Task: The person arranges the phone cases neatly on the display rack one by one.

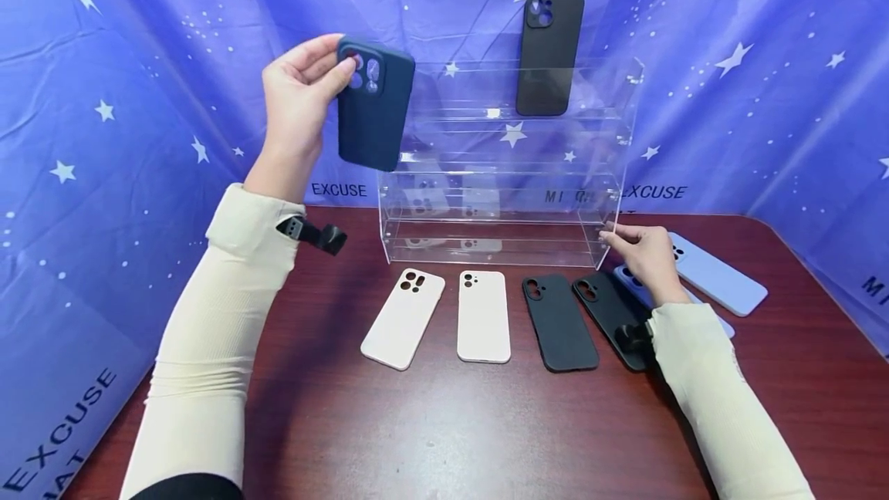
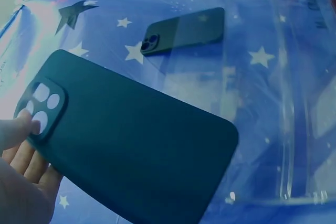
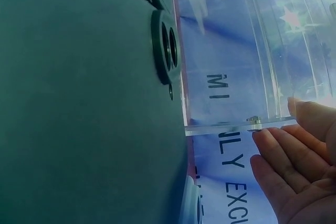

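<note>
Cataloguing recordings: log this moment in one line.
left hand: holds dark blue-green case | right hand: grips side of clear rack | black case: stands upright in rack

This is a curtained booth, starry blue cloth hanging round a reddish table

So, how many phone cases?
8: a dark blue case in the left hand, a black one on the rack; on the table, two cream, two black, two light blue. The right arm may hide more.
</note>
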{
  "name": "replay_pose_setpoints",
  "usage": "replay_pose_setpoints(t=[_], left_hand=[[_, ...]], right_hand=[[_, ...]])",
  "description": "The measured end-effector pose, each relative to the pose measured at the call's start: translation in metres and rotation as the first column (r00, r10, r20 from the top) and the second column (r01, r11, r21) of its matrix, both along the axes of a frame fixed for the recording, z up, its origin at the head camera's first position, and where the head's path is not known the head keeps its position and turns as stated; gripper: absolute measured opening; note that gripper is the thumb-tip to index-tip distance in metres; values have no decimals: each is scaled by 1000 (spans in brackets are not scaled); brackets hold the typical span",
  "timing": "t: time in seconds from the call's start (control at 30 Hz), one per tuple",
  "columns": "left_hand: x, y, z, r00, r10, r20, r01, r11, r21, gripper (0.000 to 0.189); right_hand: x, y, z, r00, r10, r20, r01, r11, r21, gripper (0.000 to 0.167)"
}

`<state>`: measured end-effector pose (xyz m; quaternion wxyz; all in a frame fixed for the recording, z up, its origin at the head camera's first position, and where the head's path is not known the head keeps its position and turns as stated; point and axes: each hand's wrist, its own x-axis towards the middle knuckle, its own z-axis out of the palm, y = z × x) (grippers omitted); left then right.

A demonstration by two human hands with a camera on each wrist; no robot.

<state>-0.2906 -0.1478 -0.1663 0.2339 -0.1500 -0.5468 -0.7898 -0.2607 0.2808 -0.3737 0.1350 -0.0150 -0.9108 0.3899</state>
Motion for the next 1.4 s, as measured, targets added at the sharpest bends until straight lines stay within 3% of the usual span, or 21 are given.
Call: replay_pose_setpoints(t=[0.27, 0.5, 0.87, 1.0, 1.4], left_hand=[[-17, 24, 18, 999, -6, -44, 12, 990, 139, 25], [-32, 40, 32, 999, -9, -35, 18, 968, 250, 31], [-50, 56, 58, 998, -1, -58, 21, 942, 336, 28], [-59, 60, 66, 999, 27, -46, -10, 940, 341, 28], [-77, 69, 68, 996, 37, -80, -5, 931, 365, 32]], right_hand=[[0, 3, -2, 999, -15, -50, 18, 998, 52, 34], [-1, 4, -3, 999, 3, -34, -1, 999, 41, 35], [-2, 2, -3, 999, 26, -38, -25, 999, 43, 37], [-2, 1, -2, 999, 28, -38, -27, 999, 39, 39], [2, 2, 2, 999, 23, -31, -22, 1000, 22, 40]])
